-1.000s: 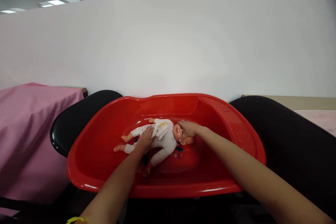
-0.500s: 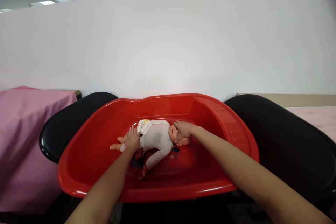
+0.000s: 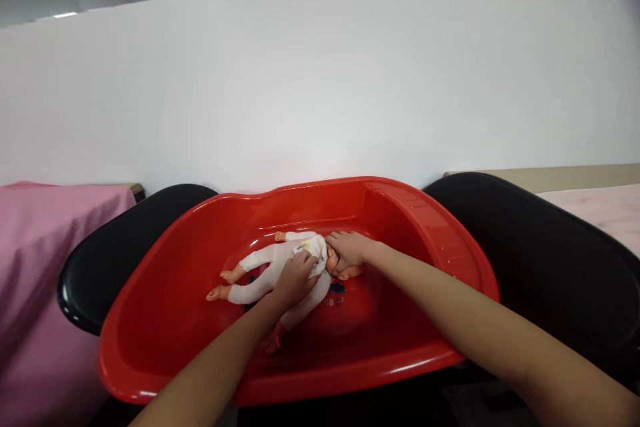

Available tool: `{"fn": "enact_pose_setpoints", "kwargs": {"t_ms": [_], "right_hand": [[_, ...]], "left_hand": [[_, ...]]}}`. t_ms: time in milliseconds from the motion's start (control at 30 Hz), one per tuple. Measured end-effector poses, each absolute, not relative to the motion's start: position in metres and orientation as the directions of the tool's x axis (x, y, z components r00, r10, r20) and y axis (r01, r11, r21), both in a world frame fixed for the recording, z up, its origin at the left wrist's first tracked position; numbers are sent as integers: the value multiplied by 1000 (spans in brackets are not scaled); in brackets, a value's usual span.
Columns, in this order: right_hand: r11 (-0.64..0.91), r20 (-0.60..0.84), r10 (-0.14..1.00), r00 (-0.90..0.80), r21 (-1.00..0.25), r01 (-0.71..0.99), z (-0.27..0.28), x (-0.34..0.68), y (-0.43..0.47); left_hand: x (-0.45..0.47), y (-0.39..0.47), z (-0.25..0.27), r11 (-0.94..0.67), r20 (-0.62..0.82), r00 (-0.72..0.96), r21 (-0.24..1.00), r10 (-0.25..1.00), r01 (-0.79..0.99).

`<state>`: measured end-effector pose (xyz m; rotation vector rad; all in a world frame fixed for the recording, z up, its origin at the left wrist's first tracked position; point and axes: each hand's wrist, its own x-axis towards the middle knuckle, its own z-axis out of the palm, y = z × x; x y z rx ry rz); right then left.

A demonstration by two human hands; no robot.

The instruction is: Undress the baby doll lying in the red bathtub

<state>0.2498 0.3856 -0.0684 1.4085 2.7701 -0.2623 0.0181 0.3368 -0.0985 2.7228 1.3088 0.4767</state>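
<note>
A baby doll [image 3: 265, 267] in a white suit lies on its back inside a red plastic baby bath [image 3: 440, 247], head to the right, bare feet to the left. My left hand [image 3: 295, 278] lies on the doll's chest and pinches a small white cloth with yellow marks [image 3: 311, 252] near its neck. My right hand [image 3: 347, 249] cups the doll's head and covers most of the face. One doll arm points toward the tub's near wall.
The tub rests on black rounded surfaces [image 3: 540, 247] at both sides. A pink cloth [image 3: 45, 260] covers something at the left. Another pink surface [image 3: 600, 210] and a beige edge lie at far right. A white wall [image 3: 320, 93] rises right behind the tub.
My left hand slid from the doll's legs up to its chest and now holds the white cloth near the neck. The doll's legs are uncovered. My right hand stayed on the head.
</note>
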Motion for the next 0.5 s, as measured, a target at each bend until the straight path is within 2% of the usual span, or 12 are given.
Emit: {"fn": "enact_pose_setpoints", "kwargs": {"t_ms": [167,333,400,467,500], "right_hand": [[600,-101,786,-610,-111,792,-71,250,387],[563,-144,802,-579,-137,815,-62,250,383],[546,-156,809,-566,-153,823,-56,249,381],[538,-158,813,-561,-167,826,-52,249,379],[536,-157,814,-560,-172,827,-51,249,378]], "left_hand": [[19,332,-101,-666,53,681,281,730,691],[18,330,-106,-594,-340,697,366,632,717],[14,329,-104,-564,-447,682,385,578,731],[9,330,-101,-552,-454,680,398,575,733],[6,332,-99,-553,-405,681,399,610,732]]}}
